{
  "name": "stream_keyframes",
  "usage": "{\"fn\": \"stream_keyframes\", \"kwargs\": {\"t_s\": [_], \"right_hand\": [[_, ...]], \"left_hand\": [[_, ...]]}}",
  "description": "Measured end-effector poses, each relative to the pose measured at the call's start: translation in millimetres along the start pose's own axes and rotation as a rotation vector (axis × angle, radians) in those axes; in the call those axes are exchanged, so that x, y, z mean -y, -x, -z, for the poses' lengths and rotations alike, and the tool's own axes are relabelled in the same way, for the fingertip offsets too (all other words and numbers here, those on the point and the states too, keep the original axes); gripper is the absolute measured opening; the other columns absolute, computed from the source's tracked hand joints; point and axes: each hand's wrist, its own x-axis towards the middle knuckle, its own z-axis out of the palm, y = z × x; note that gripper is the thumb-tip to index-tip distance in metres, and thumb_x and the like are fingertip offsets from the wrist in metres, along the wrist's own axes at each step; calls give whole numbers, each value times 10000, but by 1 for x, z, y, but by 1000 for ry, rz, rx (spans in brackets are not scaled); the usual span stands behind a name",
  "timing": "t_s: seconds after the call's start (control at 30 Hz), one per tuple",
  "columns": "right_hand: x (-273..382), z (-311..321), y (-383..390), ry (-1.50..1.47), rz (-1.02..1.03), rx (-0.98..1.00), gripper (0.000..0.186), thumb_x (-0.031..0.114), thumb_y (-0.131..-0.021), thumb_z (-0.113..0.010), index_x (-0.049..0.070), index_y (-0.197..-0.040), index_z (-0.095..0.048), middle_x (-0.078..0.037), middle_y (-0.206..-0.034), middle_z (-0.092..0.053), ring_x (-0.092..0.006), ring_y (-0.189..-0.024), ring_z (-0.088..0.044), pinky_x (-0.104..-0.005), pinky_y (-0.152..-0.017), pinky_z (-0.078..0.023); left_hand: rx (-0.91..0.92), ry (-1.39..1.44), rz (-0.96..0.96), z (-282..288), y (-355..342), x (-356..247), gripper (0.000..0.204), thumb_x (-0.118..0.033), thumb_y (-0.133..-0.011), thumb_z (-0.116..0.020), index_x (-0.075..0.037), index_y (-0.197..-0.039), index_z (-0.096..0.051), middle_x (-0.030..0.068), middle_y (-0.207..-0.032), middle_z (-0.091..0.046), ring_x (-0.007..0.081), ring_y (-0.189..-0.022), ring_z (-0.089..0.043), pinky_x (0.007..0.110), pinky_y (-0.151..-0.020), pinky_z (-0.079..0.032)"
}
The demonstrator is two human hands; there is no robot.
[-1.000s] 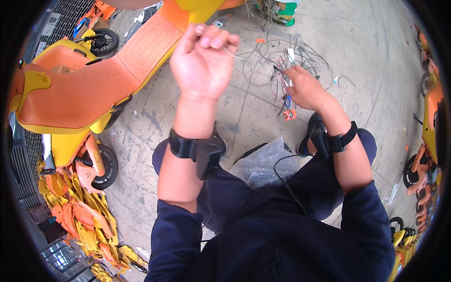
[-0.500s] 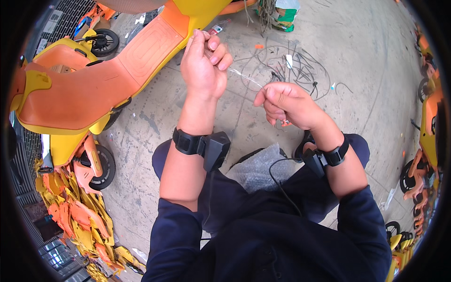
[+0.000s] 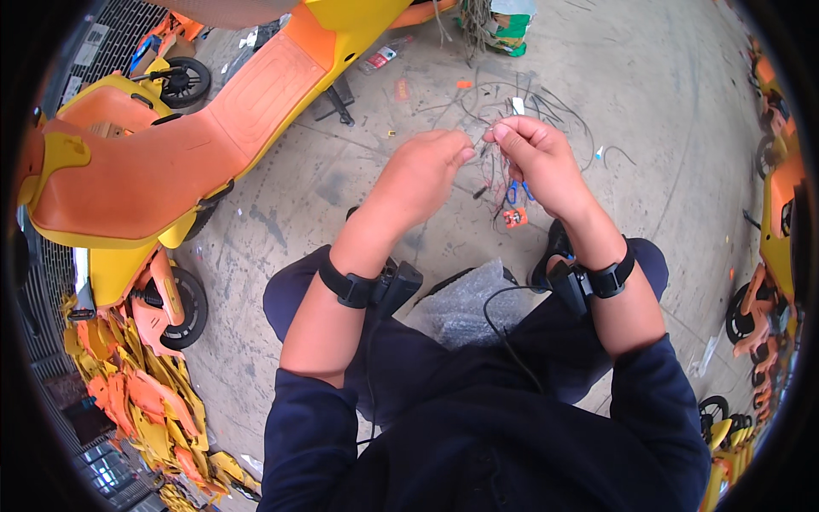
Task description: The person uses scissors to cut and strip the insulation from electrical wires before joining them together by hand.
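Close together in front of me, my two hands pinch at a thin wire (image 3: 480, 143), of which only a short piece shows between the fingertips. My left hand (image 3: 426, 169) has its back toward me, thumb and fingers pressed together. Thumb and forefinger of my right hand (image 3: 539, 158) meet at the wire's other side, with the remaining fingers curled. On the floor just below the right fingers lie blue handles (image 3: 513, 193) of a hand tool and a small orange-red piece (image 3: 514, 218). Loose dark cables (image 3: 563, 111) are strewn beyond the hands.
A yellow and orange scooter body (image 3: 264, 102) fills the far left. Yellow and orange panels (image 3: 145, 401) are heaped at near left. A green and white bag (image 3: 512, 34) and hanging cords (image 3: 478, 26) are at the top. Bubble wrap (image 3: 469, 307) lies between my legs; more scooters (image 3: 781, 205) line the right.
My left hand has come nearer and to the right, close to my right hand, and turned over. The right hand has risen slightly. The long pale strand stretched between them no longer shows.
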Motion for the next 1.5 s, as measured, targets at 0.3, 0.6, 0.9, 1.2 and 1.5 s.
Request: {"fn": "stream_keyframes", "kwargs": {"t_s": [0.3, 0.6, 0.9, 1.2, 1.5], "right_hand": [[-8, 5, 0, 188, 201, -140, 181, 206, -897, -632, 26, -902, -654, 23, -710, -596, -39, -630, -499, -211, -555, -410], [-9, -12, 9, 231, 185, -7, 162, 178, -915, -604, 24, -944, -644, 10, -741, -615, -42, -651, -515, -205, -578, -422], [-9, -27, 16, 73, -7, 101, 188, 155, -935, -558, 4, -1014, -637, -15, -768, -646, -48, -617, -528, -216, -570, -447], [-1, -10, 14, 466, 179, -3, 167, 174, -913, -587, 25, -952, -653, -66, -769, -668, -130, -642, -603, -267, -604, -484], [-4, -1, 8, 355, 312, -142, 121, 126, -886, -622, 9, -913, -640, -56, -738, -659, -111, -676, -622, -265, -605, -486]], "left_hand": [[267, 449, 270, 7, -1, -6, 115, -140, -892, -610, -38, -932, -645, 43, -844, -660, 169, -839, -584, 290, -788, -446], [-104, 1235, 514, -8, -2, 0, 229, -142, -904, -625, -21, -1099, -633, 72, -1032, -663, 122, -932, -576, 287, -828, -427], [-346, 1272, 576, -30, 0, -1, 186, -130, -907, -623, -22, -1058, -627, 73, -1045, -655, 120, -906, -581, 313, -792, -451], [-242, -280, -111, -23, 3, 7, 142, -12, -813, -586, -38, -939, -648, 92, -870, -638, 272, -772, -582, 374, -689, -460], [176, 548, 308, -13, 3, -7, 158, -134, -929, -557, -16, -1003, -632, 25, -897, -638, 118, -781, -549, 273, -724, -454]]}}
